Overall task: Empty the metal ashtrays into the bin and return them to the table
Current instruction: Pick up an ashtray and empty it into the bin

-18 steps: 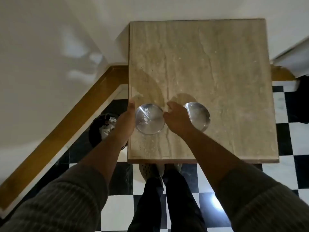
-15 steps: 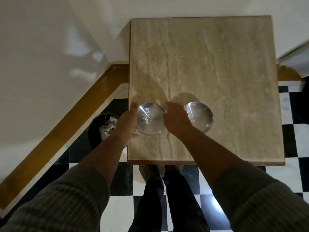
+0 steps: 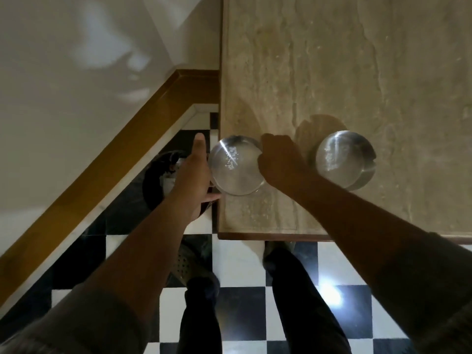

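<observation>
Two metal ashtrays (image 3: 236, 166) (image 3: 344, 159), one table (image 3: 357, 72), one bin (image 3: 158, 180), two hands (image 3: 194, 175) (image 3: 281, 162).

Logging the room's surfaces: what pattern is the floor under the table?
A black-and-white checkerboard tile floor, clearest in the head view, below the table's near edge.

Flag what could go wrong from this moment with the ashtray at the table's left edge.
The left ashtray sits at the table edge, overhanging slightly, with the left hand and right hand only against its sides; a loose grip could drop it. Pale debris inside could spill onto the checkered floor before reaching the bin. The right forearm might nudge the right ashtray.
</observation>
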{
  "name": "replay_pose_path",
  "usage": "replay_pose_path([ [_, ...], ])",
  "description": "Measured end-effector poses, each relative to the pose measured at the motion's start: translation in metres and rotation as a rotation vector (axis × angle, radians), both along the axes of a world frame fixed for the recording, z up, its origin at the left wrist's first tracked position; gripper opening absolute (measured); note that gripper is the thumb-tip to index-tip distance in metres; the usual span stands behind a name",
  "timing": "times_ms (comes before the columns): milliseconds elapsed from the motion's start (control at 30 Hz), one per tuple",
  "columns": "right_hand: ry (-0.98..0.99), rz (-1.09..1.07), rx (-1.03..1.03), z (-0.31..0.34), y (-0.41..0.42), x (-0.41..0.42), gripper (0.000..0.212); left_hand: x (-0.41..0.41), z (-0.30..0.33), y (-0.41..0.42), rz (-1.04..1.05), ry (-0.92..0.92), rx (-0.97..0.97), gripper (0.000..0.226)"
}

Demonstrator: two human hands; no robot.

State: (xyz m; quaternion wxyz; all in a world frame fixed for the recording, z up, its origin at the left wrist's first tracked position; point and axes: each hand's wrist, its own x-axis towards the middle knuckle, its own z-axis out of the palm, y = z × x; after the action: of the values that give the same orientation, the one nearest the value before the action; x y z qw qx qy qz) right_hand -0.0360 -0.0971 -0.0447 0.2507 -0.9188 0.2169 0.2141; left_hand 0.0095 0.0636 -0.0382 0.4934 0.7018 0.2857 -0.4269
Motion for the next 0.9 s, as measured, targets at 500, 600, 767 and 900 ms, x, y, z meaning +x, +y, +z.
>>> replay_pose_path([
  [500, -0.01, -0.189, 0.361, -0.035, 0.159, 0.055, 0.011, 0.054, -0.06, 0.187, 0.194, 0.573, -0.576, 0.094],
  [600, 0.013, -0.216, 0.391, -0.049, 0.165, 0.053, 0.011, 0.059, -0.074, 0.189, 0.157, 0.63, -0.635, 0.102],
  [767, -0.026, -0.224, 0.353, -0.056, 0.165, 0.049, 0.022, 0.06, -0.086, 0.18, 0.043, 0.532, -0.691, 0.091],
  [900, 0.053, -0.252, 0.457, -0.059, 0.158, 0.05, 0.022, 0.063, -0.092, 0.182, -0.023, 0.272, -0.636, 0.073],
])
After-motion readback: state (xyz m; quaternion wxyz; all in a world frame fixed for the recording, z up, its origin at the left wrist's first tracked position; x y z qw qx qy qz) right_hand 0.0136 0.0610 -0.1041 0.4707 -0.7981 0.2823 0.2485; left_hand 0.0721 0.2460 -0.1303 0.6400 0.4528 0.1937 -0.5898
